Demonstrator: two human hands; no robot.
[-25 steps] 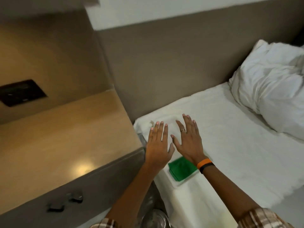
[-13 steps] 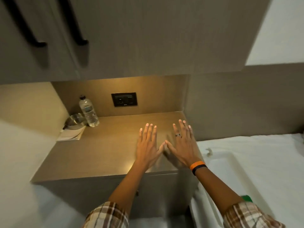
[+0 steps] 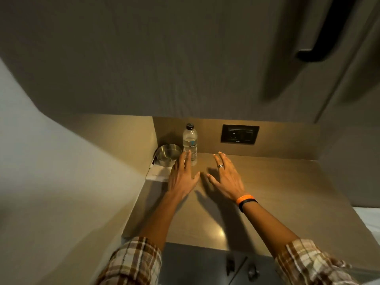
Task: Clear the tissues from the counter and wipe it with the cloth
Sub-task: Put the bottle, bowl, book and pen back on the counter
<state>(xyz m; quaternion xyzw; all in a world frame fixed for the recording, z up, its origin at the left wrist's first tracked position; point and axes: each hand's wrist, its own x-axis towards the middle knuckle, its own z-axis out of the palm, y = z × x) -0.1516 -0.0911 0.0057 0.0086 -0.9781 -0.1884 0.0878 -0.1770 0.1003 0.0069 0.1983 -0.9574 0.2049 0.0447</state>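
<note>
Both of my hands hover flat over the brown counter (image 3: 277, 202), fingers spread and holding nothing. My left hand (image 3: 182, 177) reaches toward the back left corner, its fingertips in front of a clear water bottle (image 3: 190, 140). My right hand (image 3: 227, 178), with a ring and an orange wristband, is beside it over the middle of the counter. White tissues (image 3: 157, 173) lie folded in the corner, partly under a metal bowl (image 3: 167, 154) and just left of my left hand. No cloth is in view.
A black wall socket (image 3: 239, 133) sits on the back panel. Cupboard doors with a dark handle (image 3: 314, 52) hang overhead. A pale wall closes the left side. Drawer knobs (image 3: 251, 271) show below the counter's front edge. White bedding (image 3: 370, 221) is at the right.
My view has swung left from the bed, where the green cloth lay, to the counter. Both hands have moved forward and left toward the bowl, bottle and tissues.
</note>
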